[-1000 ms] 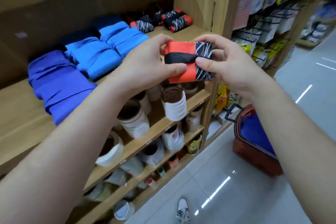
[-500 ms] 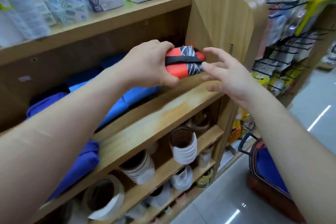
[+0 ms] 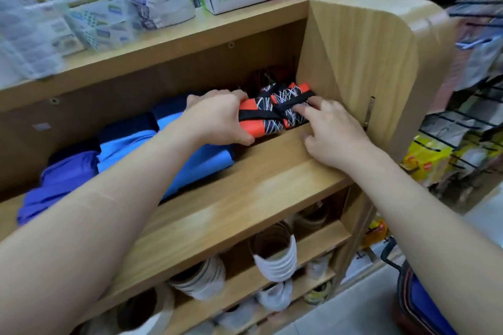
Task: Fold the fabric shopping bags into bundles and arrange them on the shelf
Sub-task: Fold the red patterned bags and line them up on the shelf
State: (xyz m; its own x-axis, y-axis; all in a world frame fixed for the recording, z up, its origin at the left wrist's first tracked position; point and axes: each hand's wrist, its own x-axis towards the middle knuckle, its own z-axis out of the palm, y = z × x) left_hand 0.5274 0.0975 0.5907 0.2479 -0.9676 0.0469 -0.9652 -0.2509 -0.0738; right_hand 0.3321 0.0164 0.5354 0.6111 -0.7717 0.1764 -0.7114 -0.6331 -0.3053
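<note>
Placement step: left hand grip closed round orange-black bag bundle on shelf, right hand open-fingered against neighbouring bundle; next likely needs release, snug alignment.

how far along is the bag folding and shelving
Done: folded blue bags lie in a row on the shelf, and one finished bundle sits by the side panel. In hand: the left hand grips an orange bundle, setting it beside the finished bundle, which the right hand touches. Left: letting go; the basket on the floor may hold more, though I cannot tell.
</note>
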